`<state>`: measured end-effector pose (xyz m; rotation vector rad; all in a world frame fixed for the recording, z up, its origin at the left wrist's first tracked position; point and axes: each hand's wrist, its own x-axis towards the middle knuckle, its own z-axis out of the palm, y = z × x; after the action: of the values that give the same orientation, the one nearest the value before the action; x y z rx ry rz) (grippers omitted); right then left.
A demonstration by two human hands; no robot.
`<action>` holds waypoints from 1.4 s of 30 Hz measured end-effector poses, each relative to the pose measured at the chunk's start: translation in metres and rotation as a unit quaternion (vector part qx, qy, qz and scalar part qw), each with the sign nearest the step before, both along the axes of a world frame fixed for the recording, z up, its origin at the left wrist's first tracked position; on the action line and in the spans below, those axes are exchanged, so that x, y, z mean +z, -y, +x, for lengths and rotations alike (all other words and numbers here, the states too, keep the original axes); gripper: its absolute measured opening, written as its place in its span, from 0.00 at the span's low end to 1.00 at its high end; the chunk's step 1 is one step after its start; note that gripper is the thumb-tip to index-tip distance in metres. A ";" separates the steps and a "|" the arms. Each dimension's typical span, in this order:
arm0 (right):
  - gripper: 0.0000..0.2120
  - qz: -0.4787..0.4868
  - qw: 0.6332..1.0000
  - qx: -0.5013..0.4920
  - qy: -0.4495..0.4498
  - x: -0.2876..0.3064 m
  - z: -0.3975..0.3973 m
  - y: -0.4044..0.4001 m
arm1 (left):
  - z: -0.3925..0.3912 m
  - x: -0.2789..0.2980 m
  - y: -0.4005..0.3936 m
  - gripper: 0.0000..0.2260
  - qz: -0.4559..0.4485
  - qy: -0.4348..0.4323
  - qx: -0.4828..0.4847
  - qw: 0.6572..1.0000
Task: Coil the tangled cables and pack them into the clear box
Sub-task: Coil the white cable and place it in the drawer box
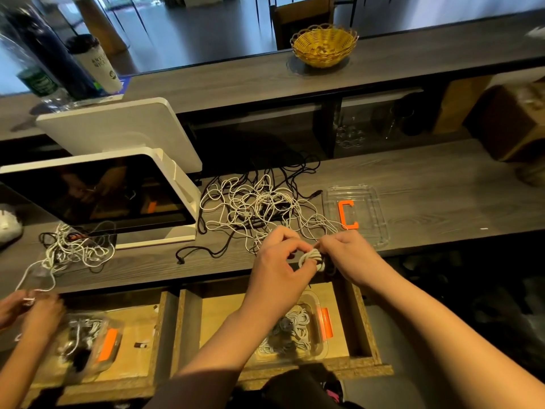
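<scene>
Left hand (277, 255) and right hand (348, 255) pinch a small round coil (312, 258) of white cord above the wood-grain counter (427, 184); tangled cables (259, 205) behind; clear box (320, 338) sits in drawer, coils inside

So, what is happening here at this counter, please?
A person is coiling a white cable, holding the small bundle with both the left hand and the right hand. A big tangle of cables still lies on the counter. The clear box in the open drawer below already holds some coiled cables.
</scene>
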<state>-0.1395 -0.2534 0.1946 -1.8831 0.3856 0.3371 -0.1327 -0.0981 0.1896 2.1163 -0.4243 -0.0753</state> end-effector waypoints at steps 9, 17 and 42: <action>0.18 -0.038 0.999 0.010 0.029 -0.004 -0.007 -0.001 | -0.004 0.002 0.005 0.11 -0.136 -0.162 0.083 0.974; 0.04 0.078 0.985 0.010 0.154 -0.006 -0.022 -0.001 | 0.008 0.013 -0.010 0.07 -0.163 -0.207 0.081 0.961; 0.09 -0.020 0.976 -0.083 0.201 0.007 -0.038 -0.018 | 0.012 0.016 -0.010 0.08 -0.153 -0.277 0.108 0.942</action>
<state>-0.1770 -0.2350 0.2017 -1.8874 0.2726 -0.1649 -0.1211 -0.0883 0.2052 1.7240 0.1294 -0.4381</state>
